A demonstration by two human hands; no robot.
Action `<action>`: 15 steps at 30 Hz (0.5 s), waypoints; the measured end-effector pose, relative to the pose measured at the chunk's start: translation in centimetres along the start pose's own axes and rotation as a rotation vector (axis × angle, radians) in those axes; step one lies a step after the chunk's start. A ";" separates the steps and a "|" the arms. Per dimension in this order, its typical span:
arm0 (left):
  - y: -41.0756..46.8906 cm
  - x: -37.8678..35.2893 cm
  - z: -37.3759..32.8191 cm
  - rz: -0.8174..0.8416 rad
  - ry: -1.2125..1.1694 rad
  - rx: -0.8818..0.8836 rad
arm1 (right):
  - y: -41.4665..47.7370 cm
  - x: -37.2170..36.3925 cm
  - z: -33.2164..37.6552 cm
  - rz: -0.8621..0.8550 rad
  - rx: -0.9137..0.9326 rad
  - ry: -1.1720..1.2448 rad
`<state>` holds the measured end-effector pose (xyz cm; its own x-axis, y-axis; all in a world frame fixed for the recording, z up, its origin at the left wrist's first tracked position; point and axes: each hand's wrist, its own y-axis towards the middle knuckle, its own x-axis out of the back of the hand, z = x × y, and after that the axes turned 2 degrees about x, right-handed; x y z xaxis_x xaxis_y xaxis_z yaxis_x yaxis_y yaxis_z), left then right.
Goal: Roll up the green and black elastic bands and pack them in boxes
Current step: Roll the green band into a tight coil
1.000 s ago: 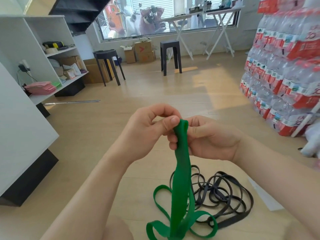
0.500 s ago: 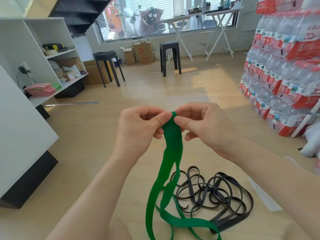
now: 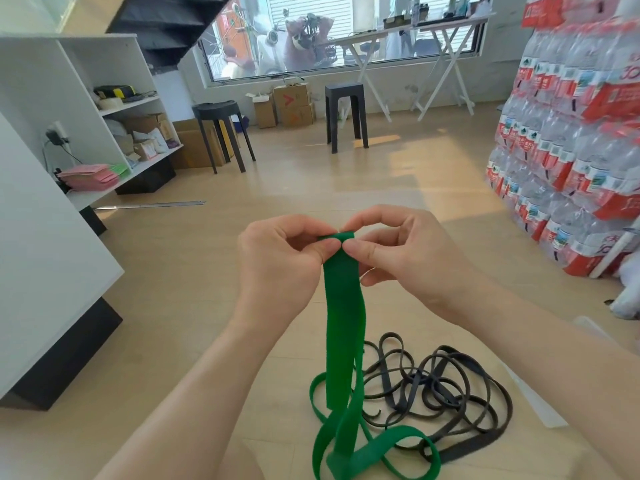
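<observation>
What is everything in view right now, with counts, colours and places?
green band: 1, green, pinched by left hand and right hand, trailing to floor
black bands: tangled pile, count unclear, black, floor beside green band
stools: 2, black, far floor
cardboard boxes: several, brown, far floor behind stools
bottled water packs: many, clear with red labels, stacked right
metal strip: 1, silver, floor left
left hand: 1, pinching band top
right hand: 1, pinching band top

Only "30" is legible, on the red bottled-water pack wrappers.
</observation>
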<state>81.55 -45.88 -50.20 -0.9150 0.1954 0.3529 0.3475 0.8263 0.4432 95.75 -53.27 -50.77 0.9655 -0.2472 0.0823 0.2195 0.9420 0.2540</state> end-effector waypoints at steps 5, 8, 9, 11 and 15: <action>-0.3 -0.3 -0.2 0.058 -0.120 0.077 | 0.0 0.2 0.3 -0.056 0.140 -0.200; -0.3 0.0 -0.6 0.203 -0.309 0.256 | -0.1 0.6 0.4 -0.064 0.194 -0.318; -0.4 0.1 -0.6 0.246 -0.339 0.308 | -0.1 0.7 0.4 -0.070 0.210 -0.345; -0.4 0.2 -0.9 0.293 -0.336 0.346 | -0.2 0.8 0.4 -0.087 0.249 -0.402; -0.4 0.7 -1.1 0.349 -0.273 0.266 | -0.5 0.8 0.5 -0.065 0.263 -0.480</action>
<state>81.04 -46.65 -49.18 -0.7863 0.5851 0.1985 0.6101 0.7860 0.1002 96.31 -54.05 -50.31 0.7650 -0.4366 0.4734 0.1747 0.8482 0.5000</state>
